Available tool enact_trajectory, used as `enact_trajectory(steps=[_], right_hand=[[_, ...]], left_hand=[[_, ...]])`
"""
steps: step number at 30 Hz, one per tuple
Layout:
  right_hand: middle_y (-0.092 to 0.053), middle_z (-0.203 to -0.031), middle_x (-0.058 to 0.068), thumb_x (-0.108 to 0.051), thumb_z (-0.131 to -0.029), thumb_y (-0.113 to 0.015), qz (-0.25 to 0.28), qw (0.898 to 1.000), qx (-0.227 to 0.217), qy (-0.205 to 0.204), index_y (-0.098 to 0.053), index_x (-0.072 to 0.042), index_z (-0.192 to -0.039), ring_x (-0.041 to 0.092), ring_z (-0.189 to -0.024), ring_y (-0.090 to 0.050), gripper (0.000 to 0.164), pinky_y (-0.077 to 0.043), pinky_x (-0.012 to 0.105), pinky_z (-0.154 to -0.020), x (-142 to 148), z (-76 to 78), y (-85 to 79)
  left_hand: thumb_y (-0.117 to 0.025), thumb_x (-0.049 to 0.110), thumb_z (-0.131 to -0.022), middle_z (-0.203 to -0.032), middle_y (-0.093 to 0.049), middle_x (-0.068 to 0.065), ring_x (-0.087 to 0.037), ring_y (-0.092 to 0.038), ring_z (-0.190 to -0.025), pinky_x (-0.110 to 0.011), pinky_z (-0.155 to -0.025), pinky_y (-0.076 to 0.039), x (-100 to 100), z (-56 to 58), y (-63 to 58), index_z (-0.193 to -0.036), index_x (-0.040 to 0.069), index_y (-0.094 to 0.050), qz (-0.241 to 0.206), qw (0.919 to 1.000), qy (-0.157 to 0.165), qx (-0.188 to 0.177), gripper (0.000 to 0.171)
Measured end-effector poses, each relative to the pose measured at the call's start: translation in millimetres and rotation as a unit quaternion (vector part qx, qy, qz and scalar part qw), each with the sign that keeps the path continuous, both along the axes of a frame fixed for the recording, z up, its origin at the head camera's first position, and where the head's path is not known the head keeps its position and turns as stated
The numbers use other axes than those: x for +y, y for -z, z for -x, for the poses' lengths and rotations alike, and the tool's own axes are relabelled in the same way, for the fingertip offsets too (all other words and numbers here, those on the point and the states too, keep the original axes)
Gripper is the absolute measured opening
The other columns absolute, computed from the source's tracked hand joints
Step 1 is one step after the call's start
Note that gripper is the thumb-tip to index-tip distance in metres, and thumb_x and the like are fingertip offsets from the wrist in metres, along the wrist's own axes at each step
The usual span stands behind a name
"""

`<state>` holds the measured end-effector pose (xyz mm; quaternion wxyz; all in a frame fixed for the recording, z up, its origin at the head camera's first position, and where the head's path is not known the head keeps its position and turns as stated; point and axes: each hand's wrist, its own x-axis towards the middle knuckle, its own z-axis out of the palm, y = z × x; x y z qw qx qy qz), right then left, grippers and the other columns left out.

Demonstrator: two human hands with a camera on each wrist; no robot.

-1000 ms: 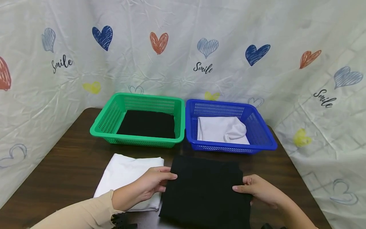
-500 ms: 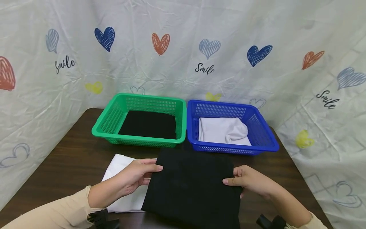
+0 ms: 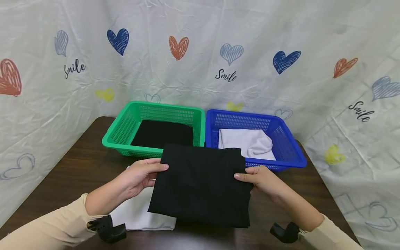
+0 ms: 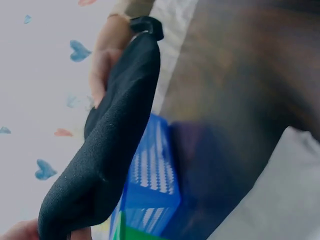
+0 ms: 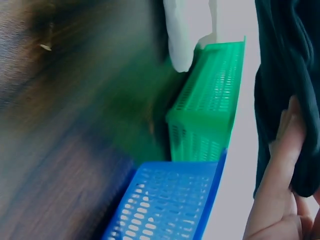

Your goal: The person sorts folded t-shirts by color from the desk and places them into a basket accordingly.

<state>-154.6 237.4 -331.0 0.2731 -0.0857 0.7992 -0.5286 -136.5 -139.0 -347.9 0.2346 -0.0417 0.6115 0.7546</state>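
At the near left and right, black wrist mounts (image 3: 112,232) against beige sleeves (image 3: 59,222). Just beyond, raised over the brown table (image 3: 78,166), a black folded cloth (image 3: 201,184), plain and matte, pinched between thumb and fingers of the left hand (image 3: 137,177) at one side, likewise of the right hand (image 3: 262,178) at the other. On the left, partly hidden, a folded white cloth (image 3: 150,208). Farther, a green basket (image 3: 134,148) with black fabric (image 3: 164,133) inside; to its right, a blue basket (image 3: 289,162) with white fabric (image 3: 237,137). At the far side, a pale backdrop (image 3: 193,80) with coloured hearts (image 3: 178,47) and, three times in black script, "Smile" (image 3: 226,75).

Head view bright, fairly sharp; wrist views hazy, tabletop (image 4: 220,75) blurred
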Motion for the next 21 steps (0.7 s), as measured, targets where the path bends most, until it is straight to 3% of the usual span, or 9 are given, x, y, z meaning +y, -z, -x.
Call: enact_trajectory(steps=[4, 10, 15, 21], right_hand=[[-0.077, -0.094, -0.004, -0.032, -0.096, -0.066, 0.01, 0.999, -0.009, 0.032, -0.072, 0.001, -0.113, 0.01, -0.083, -0.073, 0.037, -0.061, 0.029, -0.078, -9.0, 10.1, -4.0], [-0.076, -0.091, -0.007, -0.031, -0.096, -0.067, 0.026, 0.997, -0.015, 0.074, -0.071, 0.001, -0.117, 0.008, -0.084, -0.071, 0.038, -0.059, 0.026, -0.079, -22.8, 27.7, -7.9], [-0.074, -0.088, -0.008, -0.027, -0.097, -0.064, 0.061, 0.995, -0.021, 0.082, -0.07, 0.0, -0.116, 0.006, -0.083, -0.07, 0.033, -0.058, 0.025, -0.078, -34.3, 44.4, -10.2], [-0.074, -0.085, -0.008, -0.026, -0.098, -0.064, 0.071, 0.993, -0.03, 0.085, -0.07, -0.001, -0.115, 0.007, -0.079, -0.071, 0.031, -0.059, 0.025, -0.077, -46.4, 58.3, -11.6]], left_hand=[[-0.064, 0.014, -0.096, -0.094, -0.076, 0.005, -0.009, -0.074, -0.087, -0.028, -0.082, -0.061, -7.0, 6.8, -5.3, -0.132, -0.001, -0.057, -0.009, 0.9999, -0.004, 0.001, 0.039], [-0.062, 0.015, -0.098, -0.093, -0.076, 0.005, -0.009, -0.074, -0.086, -0.025, -0.081, -0.061, -16.6, 18.6, -14.1, -0.116, 0.008, -0.062, -0.025, 0.9997, 0.003, 0.004, 0.02], [-0.062, 0.014, -0.098, -0.09, -0.077, 0.006, -0.008, -0.075, -0.083, -0.025, -0.078, -0.061, -25.8, 29.5, -23.0, -0.116, 0.008, -0.059, -0.016, 0.9998, -0.008, 0.012, 0.019], [-0.064, 0.015, -0.097, -0.087, -0.077, 0.006, -0.009, -0.075, -0.081, -0.026, -0.077, -0.062, -37.6, 41.9, -30.9, -0.101, 0.015, -0.067, 0.001, 0.9998, -0.019, -0.002, 0.005]])
